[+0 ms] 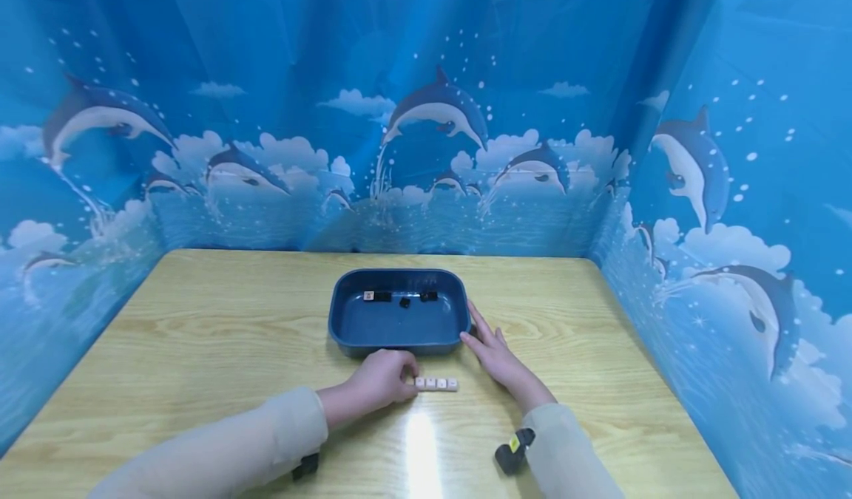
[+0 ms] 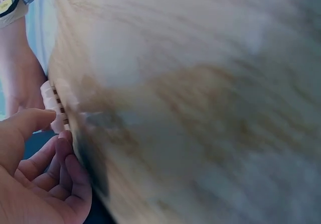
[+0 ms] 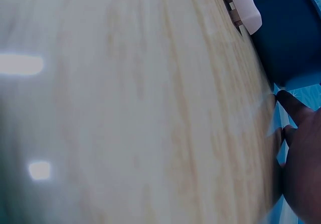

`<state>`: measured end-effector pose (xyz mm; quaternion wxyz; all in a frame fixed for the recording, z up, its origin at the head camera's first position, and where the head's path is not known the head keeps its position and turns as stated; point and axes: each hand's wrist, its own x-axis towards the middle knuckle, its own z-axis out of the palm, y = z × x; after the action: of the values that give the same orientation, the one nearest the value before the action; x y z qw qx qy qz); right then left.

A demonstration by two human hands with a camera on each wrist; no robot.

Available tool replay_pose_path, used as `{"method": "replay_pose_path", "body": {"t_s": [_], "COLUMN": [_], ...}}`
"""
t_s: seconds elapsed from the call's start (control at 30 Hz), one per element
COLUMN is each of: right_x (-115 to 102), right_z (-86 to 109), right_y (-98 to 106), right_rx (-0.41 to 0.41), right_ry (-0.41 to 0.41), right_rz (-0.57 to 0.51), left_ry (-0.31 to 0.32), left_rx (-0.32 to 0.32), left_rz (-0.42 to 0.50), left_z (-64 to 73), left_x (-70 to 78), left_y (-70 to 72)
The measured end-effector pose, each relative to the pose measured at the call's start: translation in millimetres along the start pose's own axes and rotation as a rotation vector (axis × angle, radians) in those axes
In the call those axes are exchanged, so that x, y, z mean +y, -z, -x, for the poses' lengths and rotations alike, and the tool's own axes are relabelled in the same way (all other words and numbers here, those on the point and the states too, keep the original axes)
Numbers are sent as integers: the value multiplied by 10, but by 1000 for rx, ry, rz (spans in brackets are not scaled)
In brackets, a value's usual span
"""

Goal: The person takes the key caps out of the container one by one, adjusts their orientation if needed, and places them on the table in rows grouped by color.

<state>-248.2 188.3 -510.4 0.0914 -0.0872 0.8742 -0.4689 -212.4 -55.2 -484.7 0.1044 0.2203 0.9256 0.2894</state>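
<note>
A short row of white keycaps (image 1: 435, 384) lies on the table in front of a dark blue tray (image 1: 399, 349). My left hand (image 1: 382, 378) is at the left end of this row. In the left wrist view, its thumb and forefinger pinch the end keycap (image 2: 56, 123), and the other fingers curl loosely below. My right hand (image 1: 498, 358) rests at the tray's right front corner, fingers extended along its outer wall. Only part of that hand shows in the right wrist view, beside the tray's corner.
Inside the tray, near its back wall, lie a white keycap (image 1: 369, 296) and several black keycaps (image 1: 404, 302). The wooden table (image 1: 233, 321) is backed by a blue dolphin-print curtain (image 1: 299, 77), which also hangs along both sides.
</note>
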Motion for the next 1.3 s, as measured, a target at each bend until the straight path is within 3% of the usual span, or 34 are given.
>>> {"method": "replay_pose_path", "body": {"t_s": [0.17, 0.4, 0.63, 0.87, 1.13, 1.3], "right_x": [-9, -7, -4, 11, 25, 26], "right_z": [4, 4, 1, 18, 11, 7], "right_y": [6, 6, 13, 12, 10, 5], "right_rx": [1, -4, -4, -13, -11, -3], "right_ry": [2, 3, 5, -18, -7, -12], "right_rz": [-3, -4, -2, -23, -23, -30], "left_ry": [-30, -7, -69, -126, -95, -121], "left_rx": [6, -16, -23, -67, -59, -109], "left_rz": [0, 13, -73, -168, -292, -373], "left_z": [32, 65, 33, -105, -298, -430], "left_x": [59, 187, 247, 189, 19, -87], "left_y": [95, 280, 501, 779, 1017, 1144]}}
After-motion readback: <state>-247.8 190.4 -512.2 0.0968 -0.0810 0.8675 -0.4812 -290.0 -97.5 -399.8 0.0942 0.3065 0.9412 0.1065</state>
